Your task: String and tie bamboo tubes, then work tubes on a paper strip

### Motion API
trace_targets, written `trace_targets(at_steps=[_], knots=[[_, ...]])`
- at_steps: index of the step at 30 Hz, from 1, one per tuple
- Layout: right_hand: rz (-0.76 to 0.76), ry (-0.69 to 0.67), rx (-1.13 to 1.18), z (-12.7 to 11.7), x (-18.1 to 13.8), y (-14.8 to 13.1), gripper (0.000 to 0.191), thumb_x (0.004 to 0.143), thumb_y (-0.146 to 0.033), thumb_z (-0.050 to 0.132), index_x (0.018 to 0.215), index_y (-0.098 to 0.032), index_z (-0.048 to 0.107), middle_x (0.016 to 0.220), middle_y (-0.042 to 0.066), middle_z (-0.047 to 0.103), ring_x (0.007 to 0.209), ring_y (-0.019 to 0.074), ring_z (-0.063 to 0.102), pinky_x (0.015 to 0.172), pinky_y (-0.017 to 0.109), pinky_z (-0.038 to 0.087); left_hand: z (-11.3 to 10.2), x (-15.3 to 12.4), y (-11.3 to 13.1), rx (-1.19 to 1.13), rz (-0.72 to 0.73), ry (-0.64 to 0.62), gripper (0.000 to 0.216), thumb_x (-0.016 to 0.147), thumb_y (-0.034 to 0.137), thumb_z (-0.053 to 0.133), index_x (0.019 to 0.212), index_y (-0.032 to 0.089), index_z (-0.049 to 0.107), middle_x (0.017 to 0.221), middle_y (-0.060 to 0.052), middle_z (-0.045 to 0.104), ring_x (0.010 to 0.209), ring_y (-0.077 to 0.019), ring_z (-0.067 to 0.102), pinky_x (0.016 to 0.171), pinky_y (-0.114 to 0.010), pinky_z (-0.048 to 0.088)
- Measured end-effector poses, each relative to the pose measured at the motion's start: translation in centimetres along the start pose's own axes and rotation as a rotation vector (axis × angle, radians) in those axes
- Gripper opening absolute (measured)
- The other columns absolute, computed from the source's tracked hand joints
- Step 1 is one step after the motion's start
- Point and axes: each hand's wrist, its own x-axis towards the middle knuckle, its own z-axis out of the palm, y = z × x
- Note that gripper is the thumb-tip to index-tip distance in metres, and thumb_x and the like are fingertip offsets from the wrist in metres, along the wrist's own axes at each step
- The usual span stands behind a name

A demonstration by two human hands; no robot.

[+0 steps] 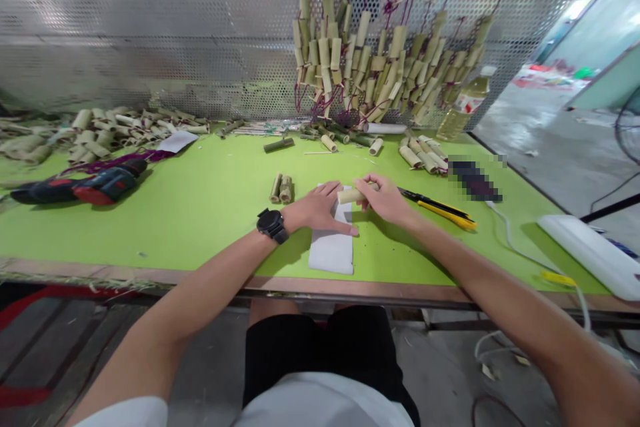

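Flat on a sheet of white paper (331, 255) lies my left hand (323, 207), fingers stretched out and thumb pointing right; a dark watch (273, 225) is on that wrist. My right hand (381, 199) is closed around a short bamboo tube (351, 195), whose left end sticks out over the paper's upper right part. Left of the paper stand two short bamboo pieces (285, 189) side by side. Just right of my right hand rests a yellow-handled utility knife (447, 215) with a black tool (425, 197) along it.
Bamboo pieces (100, 137) are heaped at the back left, behind a cordless drill (113, 181). Strung bamboo bundles (373, 70) hang on the perforated metal wall. A bottle of yellow liquid (465, 107), more bamboo tubes (424, 154) and a white power strip (593, 255) stand to the right.
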Motion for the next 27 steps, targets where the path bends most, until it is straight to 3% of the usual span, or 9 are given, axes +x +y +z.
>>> trace_targets(at_steps=[5, 15, 23, 27], knots=[[-0.215, -0.017, -0.406, -0.8, 0.4, 0.8, 0.038, 0.096, -0.055, 0.061, 0.086, -0.02, 0.07, 0.083, 0.006, 0.077, 0.067, 0.0186, 0.063, 0.062, 0.032, 0.043, 0.0, 0.0, -0.2, 0.015, 0.008, 0.017, 0.143, 0.07, 0.102, 0.053, 0.175, 0.015, 0.01, 0.182, -0.016, 0.007, 0.168, -0.0408, 0.009, 0.135, -0.053, 0.015], [-0.199, -0.085, -0.725, -0.7, 0.5, 0.6, 0.043, 0.101, -0.053, 0.052, 0.084, -0.02, 0.074, 0.081, 0.007, 0.077, 0.064, 0.0185, 0.059, 0.058, 0.032, 0.033, 0.1, 0.0, -0.2, 0.033, 0.012, 0.017, 0.142, 0.072, 0.101, 0.05, 0.175, 0.014, 0.007, 0.181, -0.016, 0.008, 0.168, -0.0398, 0.008, 0.136, -0.051, 0.014], [-0.106, -0.065, -0.938, -0.2, -0.4, -0.2, 0.063, 0.109, -0.058, 0.037, 0.077, -0.02, 0.077, 0.074, 0.013, 0.075, 0.063, 0.0241, 0.064, 0.062, 0.036, 0.034, -0.1, -0.1, 0.0, 0.018, 0.006, 0.009, 0.144, 0.07, 0.103, 0.05, 0.175, 0.015, 0.006, 0.182, -0.016, 0.006, 0.168, -0.0406, 0.007, 0.135, -0.052, 0.014], [-0.185, -0.079, -1.027, 0.0, -0.5, -0.6, 0.062, 0.108, -0.056, 0.04, 0.079, -0.019, 0.08, 0.078, 0.014, 0.077, 0.07, 0.0255, 0.066, 0.062, 0.035, 0.033, 0.0, -0.1, 0.0, 0.018, 0.016, 0.02, 0.142, 0.071, 0.102, 0.05, 0.176, 0.018, 0.006, 0.182, -0.015, 0.008, 0.168, -0.0399, 0.008, 0.135, -0.051, 0.013]])
